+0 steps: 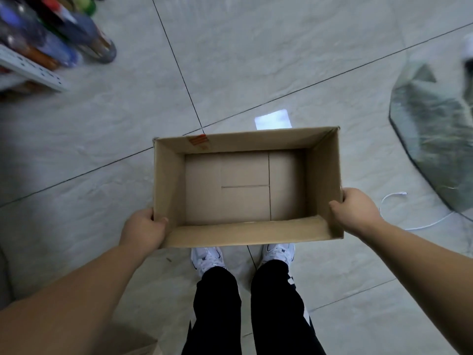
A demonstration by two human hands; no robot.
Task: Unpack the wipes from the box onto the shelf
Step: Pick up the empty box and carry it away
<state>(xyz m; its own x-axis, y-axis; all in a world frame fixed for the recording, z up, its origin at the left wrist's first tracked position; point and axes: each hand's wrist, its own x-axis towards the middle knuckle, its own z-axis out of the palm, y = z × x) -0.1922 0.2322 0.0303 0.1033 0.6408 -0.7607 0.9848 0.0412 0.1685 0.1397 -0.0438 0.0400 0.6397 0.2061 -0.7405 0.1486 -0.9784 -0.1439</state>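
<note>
Head view, blurred: shelf (33, 70) at 10 o'clock, cut by the frame; its bottles (58, 29) smear together, so you cannot count them.
Hidden: your fingers, behind the outer walls of the box (245, 188); only thumbs show at the rim.
Box: one, cardboard, open-topped, at centre above your feet; bare cardboard floor inside.
Left hand (143, 229): one, grasping the near corner at 8 o'clock.
Right hand (355, 208): one, grasping the short wall at 3 o'clock.
Shoes (208, 260): two, white, at 6 o'clock, toes partly covered.
Cable (394, 201): one, white, on the floor at 3 o'clock.
</note>
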